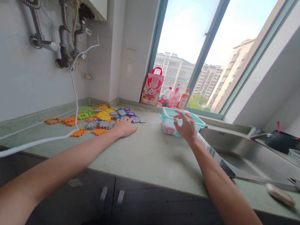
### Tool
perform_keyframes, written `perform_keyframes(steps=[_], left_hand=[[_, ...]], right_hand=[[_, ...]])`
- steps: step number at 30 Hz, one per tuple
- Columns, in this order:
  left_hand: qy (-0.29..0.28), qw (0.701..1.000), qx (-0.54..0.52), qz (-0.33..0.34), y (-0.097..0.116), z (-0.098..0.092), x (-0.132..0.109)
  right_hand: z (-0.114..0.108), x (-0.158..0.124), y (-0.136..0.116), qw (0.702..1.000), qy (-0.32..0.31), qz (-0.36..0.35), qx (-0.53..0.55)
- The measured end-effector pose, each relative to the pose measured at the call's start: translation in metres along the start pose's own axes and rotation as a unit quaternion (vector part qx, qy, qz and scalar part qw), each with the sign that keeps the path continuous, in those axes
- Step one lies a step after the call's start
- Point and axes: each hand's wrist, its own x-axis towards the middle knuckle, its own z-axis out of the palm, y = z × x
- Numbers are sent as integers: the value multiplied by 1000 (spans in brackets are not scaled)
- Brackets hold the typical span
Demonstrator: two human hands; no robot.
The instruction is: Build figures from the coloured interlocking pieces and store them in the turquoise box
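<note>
My left hand (125, 127) rests on the counter with its fingers stretched out, at the right edge of a loose pile of flat pieces with toothed edges. Among these are grey pieces (103, 124), yellow pieces (104, 115), green pieces (85, 113), and purple and blue ones at the back. Orange pieces (78, 132) lie toward the front and left. Over the near side of a light teal plastic basket (202, 125) is my right hand (186, 125), its fingers bent and apart with nothing seen in them. The basket's contents are mostly hidden.
A white cable (73, 76) runs down across the counter's left side. On the windowsill stand a pink package (152, 89), a pump bottle (174, 98) and other bottles. To the right are a steel sink (249, 155), a dark flat object (220, 162) and a soap-like bar (280, 194).
</note>
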Motion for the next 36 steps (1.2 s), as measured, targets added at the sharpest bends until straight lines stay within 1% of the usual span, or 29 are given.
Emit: perform_keyframes(steps=[4,6,8,10,13,15,16,19,21,22,24,29,33,36], left_hand=[[19,1000,1,18,1,1,0],[33,999,6,35,1,-2,0],[42,998,16,47,-2,-10,2],[45,998,34,35,-11,-23,4],[68,994,71,-41,-41,-44,9],[92,985,98,-110,-68,-52,12],[91,980,106,-141,-80,-53,12],[45,970,96,-217,-109,-47,13],[11,966,75,-246,-118,-40,13],[1,965,67,-252,-120,-38,13],[-1,965,66,-253,-120,-35,13],[25,968,77,-238,-118,-36,15],[60,970,83,-220,-117,-36,18],[74,970,87,-214,-116,-35,20]], right_hand=[[1,0,-5,1000,-3,-22,5],[-1,1,-7,999,0,-40,-5],[-3,1,-9,998,-1,-61,-22],[-6,0,-9,996,-6,-74,-41],[-8,-2,-4,996,-1,-66,-53],[-9,-4,2,997,12,-53,-51],[-9,-4,5,998,17,-47,-49],[-8,-7,14,998,19,-27,-48],[-7,-9,17,999,15,-17,-48],[-6,-9,19,999,15,-16,-47],[-5,-10,22,999,20,-18,-44],[-4,-9,27,999,34,-19,-36],[-4,-8,30,999,34,-21,-32],[-4,-7,31,999,34,-25,-32]])
